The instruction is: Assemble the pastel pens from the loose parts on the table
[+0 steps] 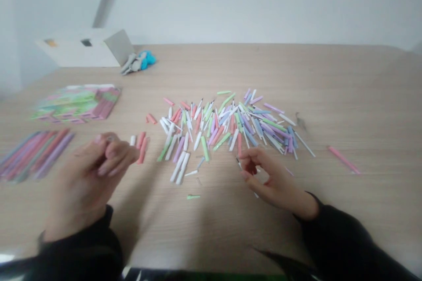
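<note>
My left hand (99, 164) is raised at the left with its fingers curled in, slightly blurred; whatever it may hold is hidden. Bent but apart, the thumb and fingers of my right hand (268, 178) are just in front of a loose pile of pastel pen parts (216, 125). A thin stick with a dark tip (238, 163) shows beside the right fingertips, partly hidden by the hand; I see no clear grip on it. Two white tubes (180, 167) lie in front of the pile. Short coral tubes (142, 149) lie by the left fingertips.
Long pastel sticks (36, 153) lie in a row at far left, behind them a stack of pink and green packets (79, 103). A white box (85, 48) and a grey-blue crumpled item (138, 61) are farther back. A pink stick (343, 159) lies at right.
</note>
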Motion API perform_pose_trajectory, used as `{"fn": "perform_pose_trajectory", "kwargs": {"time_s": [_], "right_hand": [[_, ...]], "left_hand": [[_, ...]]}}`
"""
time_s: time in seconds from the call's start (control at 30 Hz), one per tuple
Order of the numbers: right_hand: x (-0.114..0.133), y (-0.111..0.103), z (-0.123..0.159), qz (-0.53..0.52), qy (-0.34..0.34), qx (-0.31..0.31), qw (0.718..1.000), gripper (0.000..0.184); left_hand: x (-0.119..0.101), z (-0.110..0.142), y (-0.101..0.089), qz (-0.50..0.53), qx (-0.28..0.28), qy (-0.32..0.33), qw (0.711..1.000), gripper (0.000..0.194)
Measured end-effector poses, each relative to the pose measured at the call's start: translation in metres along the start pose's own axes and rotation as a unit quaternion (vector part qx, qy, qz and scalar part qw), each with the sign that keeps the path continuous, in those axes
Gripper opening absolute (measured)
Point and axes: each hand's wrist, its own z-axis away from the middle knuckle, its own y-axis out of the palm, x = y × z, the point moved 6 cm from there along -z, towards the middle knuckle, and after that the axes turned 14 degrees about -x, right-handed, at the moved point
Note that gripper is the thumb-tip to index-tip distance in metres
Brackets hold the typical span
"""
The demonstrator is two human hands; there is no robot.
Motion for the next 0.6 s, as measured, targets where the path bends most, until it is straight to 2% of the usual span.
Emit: {"fn": "perform_pose_trajectory", "kwargs": {"time_s": [0.1, 0.23, 0.33, 0.43, 0.5, 0.6], "right_hand": [[0.006, 0.010, 0.002, -0.006, -0.004, 0.019, 1.000, 0.035], [0.007, 0.023, 0.004, 0.007, -0.006, 0.046, 0.999, 0.024], [0.007, 0.027, 0.003, 0.018, -0.012, 0.064, 0.998, 0.014], [0.009, 0.026, 0.002, 0.021, -0.015, 0.060, 0.998, 0.013], [0.010, 0.026, 0.002, 0.026, -0.018, 0.058, 0.998, 0.016], [0.010, 0.027, 0.002, 0.041, -0.028, 0.059, 0.997, 0.032]], "left_hand": [[0.003, -0.002, -0.019, -0.026, -0.047, -0.008, 0.999, 0.038], [0.013, 0.006, -0.031, -0.098, -0.083, 0.013, 0.992, 0.042], [0.018, 0.014, -0.030, -0.115, -0.060, 0.013, 0.991, 0.043], [0.019, 0.019, -0.026, -0.134, -0.036, 0.017, 0.990, 0.047], [0.019, 0.020, -0.024, -0.147, -0.036, 0.021, 0.988, 0.047], [0.021, 0.022, -0.022, -0.176, -0.028, 0.016, 0.984, 0.047]]}}
